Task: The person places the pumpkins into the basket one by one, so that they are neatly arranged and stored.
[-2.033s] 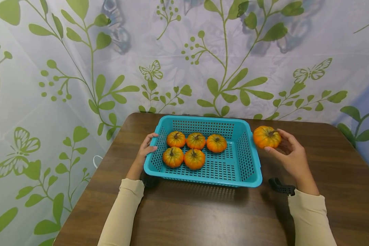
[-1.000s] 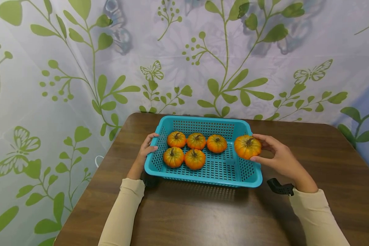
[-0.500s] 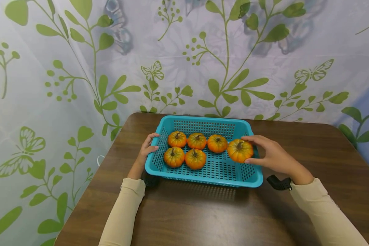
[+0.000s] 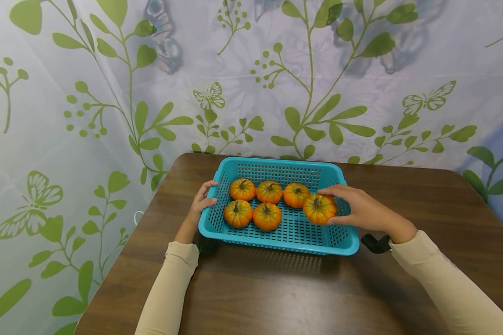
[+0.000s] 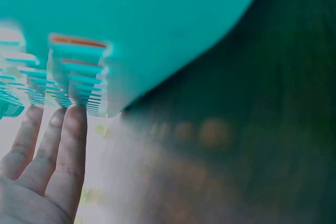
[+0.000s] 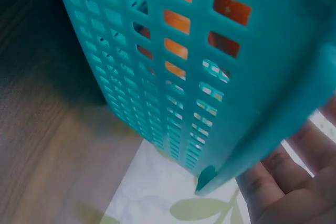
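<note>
A turquoise plastic basket (image 4: 276, 241) with slotted walls stands on the table. My left hand (image 4: 200, 204) holds its left rim, thumb over the edge; in the left wrist view the fingers (image 5: 68, 156) lie along the outer wall. Several small orange pumpkins sit at the basket's left and middle, among them a front one (image 4: 267, 217) and a back one (image 4: 295, 195). My right hand (image 4: 362, 208) reaches over the right rim and grips another pumpkin (image 4: 320, 209) between thumb and fingers, close to the back-row one. Whether it touches the basket floor, I cannot tell.
The brown wooden table (image 4: 276, 293) extends around the basket. A curtain (image 4: 251, 93) with green leaves and butterflies hangs behind it. A black strap piece (image 4: 375, 243) juts out below the right wrist. A white cable loop (image 4: 138, 217) shows at the table's left edge.
My right hand has carried the pumpkin leftward from outside the basket's right rim to inside, beside the back row. The left hand and basket have stayed in place.
</note>
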Tool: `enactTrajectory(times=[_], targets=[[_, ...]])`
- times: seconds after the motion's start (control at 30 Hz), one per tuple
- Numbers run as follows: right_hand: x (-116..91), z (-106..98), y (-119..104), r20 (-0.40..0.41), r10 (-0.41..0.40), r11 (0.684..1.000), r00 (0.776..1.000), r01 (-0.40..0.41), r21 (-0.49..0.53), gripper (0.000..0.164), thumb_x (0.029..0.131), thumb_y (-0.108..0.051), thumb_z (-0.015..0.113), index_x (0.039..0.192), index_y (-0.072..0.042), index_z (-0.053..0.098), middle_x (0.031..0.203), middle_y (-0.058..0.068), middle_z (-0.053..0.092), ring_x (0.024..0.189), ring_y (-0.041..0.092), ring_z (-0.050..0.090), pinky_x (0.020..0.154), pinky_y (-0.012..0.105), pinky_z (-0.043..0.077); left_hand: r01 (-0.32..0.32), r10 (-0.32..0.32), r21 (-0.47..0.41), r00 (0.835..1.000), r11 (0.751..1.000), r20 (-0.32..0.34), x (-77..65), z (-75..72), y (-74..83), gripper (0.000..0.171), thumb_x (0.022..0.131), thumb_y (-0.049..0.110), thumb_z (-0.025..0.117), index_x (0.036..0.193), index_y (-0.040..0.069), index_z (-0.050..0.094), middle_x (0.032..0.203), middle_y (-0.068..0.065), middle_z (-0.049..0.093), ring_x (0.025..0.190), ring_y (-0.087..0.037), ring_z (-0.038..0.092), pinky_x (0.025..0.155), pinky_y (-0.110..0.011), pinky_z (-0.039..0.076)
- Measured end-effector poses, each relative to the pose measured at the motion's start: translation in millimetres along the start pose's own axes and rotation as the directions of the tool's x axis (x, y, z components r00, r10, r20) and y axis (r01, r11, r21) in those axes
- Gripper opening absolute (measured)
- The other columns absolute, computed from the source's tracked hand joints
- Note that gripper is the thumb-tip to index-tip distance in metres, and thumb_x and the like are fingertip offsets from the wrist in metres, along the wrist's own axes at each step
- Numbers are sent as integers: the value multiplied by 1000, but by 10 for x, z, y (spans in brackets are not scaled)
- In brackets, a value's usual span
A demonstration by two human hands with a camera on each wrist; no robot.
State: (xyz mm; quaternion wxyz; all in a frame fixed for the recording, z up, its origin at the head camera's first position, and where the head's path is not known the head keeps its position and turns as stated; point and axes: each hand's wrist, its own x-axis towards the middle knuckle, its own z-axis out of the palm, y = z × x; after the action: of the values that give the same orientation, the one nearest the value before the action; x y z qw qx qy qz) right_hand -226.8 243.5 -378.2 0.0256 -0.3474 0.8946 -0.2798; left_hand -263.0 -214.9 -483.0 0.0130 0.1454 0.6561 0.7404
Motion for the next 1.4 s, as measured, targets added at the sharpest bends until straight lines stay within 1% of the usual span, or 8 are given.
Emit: enactTrajectory(times=[0.17, 0.23, 0.33, 0.53, 0.77, 1.0, 1.17, 1.4], targets=[[47, 43, -18, 63, 9, 1000, 998, -8, -18, 70, 89, -24, 91, 147, 1, 60, 144, 22, 63, 132, 46, 59, 104, 65, 51, -8, 8, -22, 1000, 1000, 5, 0, 4, -4, 42, 94, 9, 47, 133, 24, 53, 154, -40, 36, 126, -39, 52, 95, -31, 54], [63, 65, -36, 83, 13, 999, 996, -10, -31, 71, 89, -23, 90, 147, 2, 60, 144, 23, 62, 132, 46, 58, 104, 65, 51, -14, 15, -25, 1000, 1000, 6, 0, 4, -10, 42, 94, 9, 48, 132, 26, 54, 155, -41, 36, 125, -38, 52, 95, -30, 54], [86, 91, -61, 107, 21, 998, 994, -15, -57, 71, 89, -23, 90, 148, 2, 59, 145, 23, 61, 135, 48, 56, 105, 65, 50, -14, 14, -20, 1000, 1000, 5, -1, 4, -11, 43, 94, 9, 47, 131, 30, 55, 156, -41, 35, 127, -41, 51, 95, -30, 54], [139, 145, -83, 137, 27, 994, 990, -12, -107, 69, 89, -22, 91, 148, -3, 60, 147, 22, 61, 135, 48, 55, 105, 65, 50, -26, 26, -21, 1000, 999, 8, -4, 4, -13, 44, 94, 9, 48, 129, 34, 56, 154, -43, 36, 125, -39, 53, 93, -30, 55], [218, 210, -51, 177, 24, 988, 984, 4, -153, 70, 88, -23, 91, 148, -4, 62, 147, 22, 62, 136, 49, 56, 109, 67, 46, -16, 16, -25, 1000, 1000, 5, -9, 1, -15, 43, 94, 9, 48, 130, 32, 55, 156, -42, 34, 126, -40, 51, 93, -30, 54], [278, 258, -62, 182, -3, 980, 983, 40, -197, 69, 86, -23, 93, 145, -2, 64, 142, 22, 67, 131, 48, 61, 113, 73, 38, -17, 17, -20, 1000, 1000, 2, -15, 9, 4, 43, 94, 10, 48, 128, 35, 56, 157, -42, 33, 127, -42, 51, 92, -29, 54], [295, 312, -75, 172, -27, 967, 985, 69, -245, 69, 84, -25, 94, 143, -4, 66, 137, 19, 71, 126, 44, 65, 109, 72, 42, -30, 30, -23, 999, 999, 11, -15, 0, 2, 44, 94, 10, 48, 127, 38, 56, 156, -44, 33, 126, -41, 51, 92, -29, 54], [292, 375, -83, 162, 1, 947, 987, 51, -316, 70, 85, -36, 92, 144, -8, 66, 135, 16, 73, 122, 41, 67, 105, 73, 45, -44, 44, -17, 999, 999, 21, -1, -13, -11, 44, 95, 9, 47, 128, 37, 56, 154, -45, 35, 126, -42, 52, 93, -31, 55]])
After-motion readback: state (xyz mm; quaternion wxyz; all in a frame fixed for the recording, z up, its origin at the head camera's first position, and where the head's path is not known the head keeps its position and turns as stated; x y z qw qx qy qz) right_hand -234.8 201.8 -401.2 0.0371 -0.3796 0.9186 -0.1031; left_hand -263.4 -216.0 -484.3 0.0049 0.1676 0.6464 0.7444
